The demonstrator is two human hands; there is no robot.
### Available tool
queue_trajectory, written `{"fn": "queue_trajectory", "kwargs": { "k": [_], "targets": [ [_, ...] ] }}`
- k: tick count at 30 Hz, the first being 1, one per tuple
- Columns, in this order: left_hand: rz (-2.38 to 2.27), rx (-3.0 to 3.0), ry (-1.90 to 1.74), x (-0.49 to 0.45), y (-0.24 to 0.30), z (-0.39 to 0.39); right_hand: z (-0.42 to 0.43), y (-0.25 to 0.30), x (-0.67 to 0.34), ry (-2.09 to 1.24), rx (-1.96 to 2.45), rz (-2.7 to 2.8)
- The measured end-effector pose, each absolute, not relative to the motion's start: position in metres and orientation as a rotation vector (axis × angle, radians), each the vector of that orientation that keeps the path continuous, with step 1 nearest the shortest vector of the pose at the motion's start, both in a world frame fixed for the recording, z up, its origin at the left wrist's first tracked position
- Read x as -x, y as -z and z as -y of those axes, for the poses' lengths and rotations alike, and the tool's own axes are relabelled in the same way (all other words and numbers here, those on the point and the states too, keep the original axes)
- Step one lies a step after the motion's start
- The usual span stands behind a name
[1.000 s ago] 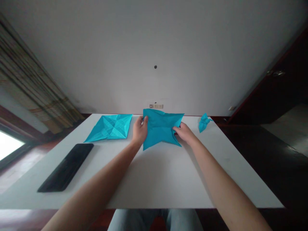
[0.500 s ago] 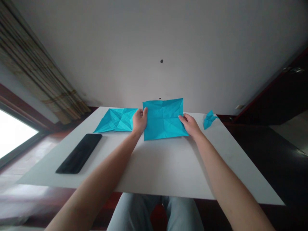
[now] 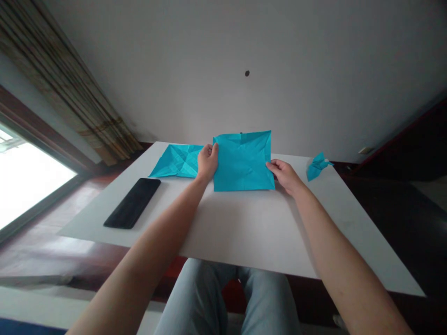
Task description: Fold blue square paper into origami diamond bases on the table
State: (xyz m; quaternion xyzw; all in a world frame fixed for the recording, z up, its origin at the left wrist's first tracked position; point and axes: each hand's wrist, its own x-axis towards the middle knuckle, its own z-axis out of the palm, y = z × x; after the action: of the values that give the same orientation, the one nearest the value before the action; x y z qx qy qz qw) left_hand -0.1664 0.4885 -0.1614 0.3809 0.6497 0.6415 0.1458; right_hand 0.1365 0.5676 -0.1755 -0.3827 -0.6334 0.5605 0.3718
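Note:
Between my hands a creased blue sheet of paper (image 3: 242, 163) is held up, tilted toward me, above the table. My left hand (image 3: 208, 163) grips its left edge, thumb on the front face. At its right edge, my right hand (image 3: 284, 174) pinches the paper between thumb and fingers. A second blue creased sheet (image 3: 176, 161) lies flat on the table behind my left hand, partly hidden by it. Off to the right sits a small folded blue paper figure (image 3: 317, 166), apart from my right hand.
The white table (image 3: 244, 232) stands against a grey wall (image 3: 188, 70). A dark flat phone-shaped slab (image 3: 132, 203) lies on its left side. A curtain (image 3: 84, 93) and a bright window (image 3: 31, 177) are at the left, and my knees are below the table's front edge.
The view has shifted, so the table and everything on it sit a little higher and farther right. Both hands keep hold of the sheet, whose creases look flatter.

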Motion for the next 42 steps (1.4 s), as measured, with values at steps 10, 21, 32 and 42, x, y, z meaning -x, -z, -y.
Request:
{"fn": "queue_trajectory", "kwargs": {
  "k": [10,21,32,42],
  "targets": [
    [-1.541,-1.213,-1.827,0.192,0.171,-0.488,-0.559,0.177,-0.133,-1.545,0.916,1.702],
    [-1.779,-1.061,-1.889,0.190,0.166,-0.487,-0.556,0.176,-0.134,-1.697,0.918,1.643],
    [-1.899,-0.755,-2.097,0.282,0.130,-0.470,-0.567,0.184,-0.136,-1.626,0.917,1.531],
    [-2.354,-0.643,-1.560,0.344,0.128,-0.397,-0.573,0.184,-0.137,-1.613,0.940,1.473]
  ]
}}
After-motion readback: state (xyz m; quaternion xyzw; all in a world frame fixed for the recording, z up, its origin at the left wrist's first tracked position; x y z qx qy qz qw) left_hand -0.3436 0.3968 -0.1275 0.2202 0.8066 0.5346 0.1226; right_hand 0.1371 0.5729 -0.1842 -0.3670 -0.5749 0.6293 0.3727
